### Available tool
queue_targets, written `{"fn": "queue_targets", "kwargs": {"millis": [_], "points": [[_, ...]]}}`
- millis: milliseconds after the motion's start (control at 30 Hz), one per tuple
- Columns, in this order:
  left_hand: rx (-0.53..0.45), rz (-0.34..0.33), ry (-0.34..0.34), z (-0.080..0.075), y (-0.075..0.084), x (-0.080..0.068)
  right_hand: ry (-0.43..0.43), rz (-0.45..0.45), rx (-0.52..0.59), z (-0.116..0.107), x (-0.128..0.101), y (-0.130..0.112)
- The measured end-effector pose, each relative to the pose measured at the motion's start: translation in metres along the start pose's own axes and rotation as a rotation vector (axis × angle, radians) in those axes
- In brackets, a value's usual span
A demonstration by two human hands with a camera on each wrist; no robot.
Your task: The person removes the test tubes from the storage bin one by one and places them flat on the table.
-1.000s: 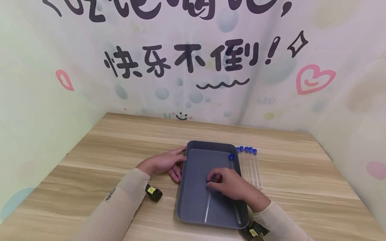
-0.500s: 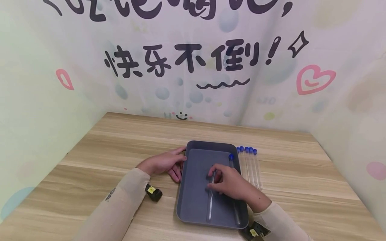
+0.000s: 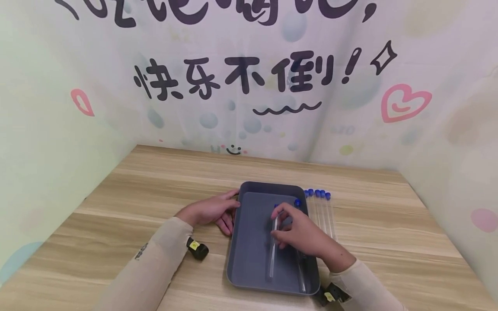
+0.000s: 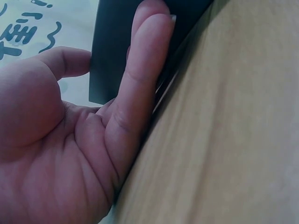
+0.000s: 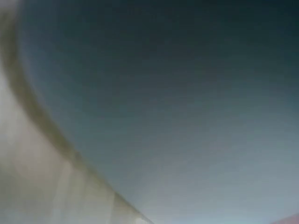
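In the head view my right hand (image 3: 298, 231) pinches a clear test tube (image 3: 272, 261) with a blue cap over the grey tray (image 3: 249, 242). The tube's cap end shows just above the fingers; its lower end points toward the tray's near side. A second blue-capped test tube (image 3: 301, 274) lies along the tray's right wall, partly hidden by my right hand. My left hand (image 3: 212, 211) rests against the tray's left side, thumb at the rim. In the left wrist view its fingers (image 4: 145, 70) lie extended along the tray's outer wall (image 4: 105, 70). The right wrist view shows mostly blurred tray (image 5: 163, 116).
Several blue-capped test tubes (image 3: 326, 214) lie side by side on the wooden table (image 3: 186, 172), just right of the tray. Behind the table hangs a printed cloth (image 3: 233, 121) with black lettering. Cloth walls also border both sides.
My right hand has moved slightly away from me, drawing the pinched test tube up along the tray. The left hand and tray have stayed in place.
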State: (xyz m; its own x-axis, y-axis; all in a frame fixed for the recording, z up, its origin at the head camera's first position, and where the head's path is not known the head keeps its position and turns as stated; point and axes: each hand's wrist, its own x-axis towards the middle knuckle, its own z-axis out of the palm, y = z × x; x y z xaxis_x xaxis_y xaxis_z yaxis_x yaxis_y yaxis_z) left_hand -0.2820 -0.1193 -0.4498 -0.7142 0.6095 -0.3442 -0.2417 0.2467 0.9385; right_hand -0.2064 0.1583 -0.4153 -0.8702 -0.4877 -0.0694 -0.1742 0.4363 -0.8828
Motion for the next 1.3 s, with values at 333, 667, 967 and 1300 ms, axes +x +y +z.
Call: {"fn": "queue_targets", "kwargs": {"millis": [333,667,967,1300], "points": [[0.006,-0.001,0.003,0.000,0.000,0.000,0.042,-0.007,0.081,-0.009,-0.003,-0.005],[0.003,0.011,-0.001,-0.002,-0.002,0.001,0.268,0.028,0.159,-0.020,-0.002,-0.009],[0.007,0.012,-0.001,-0.001,-0.001,0.001,0.357,-0.033,0.242,-0.029,-0.005,-0.008],[0.006,0.009,-0.003,0.000,-0.001,0.003,0.421,0.005,0.182,-0.041,-0.007,-0.004]]}}
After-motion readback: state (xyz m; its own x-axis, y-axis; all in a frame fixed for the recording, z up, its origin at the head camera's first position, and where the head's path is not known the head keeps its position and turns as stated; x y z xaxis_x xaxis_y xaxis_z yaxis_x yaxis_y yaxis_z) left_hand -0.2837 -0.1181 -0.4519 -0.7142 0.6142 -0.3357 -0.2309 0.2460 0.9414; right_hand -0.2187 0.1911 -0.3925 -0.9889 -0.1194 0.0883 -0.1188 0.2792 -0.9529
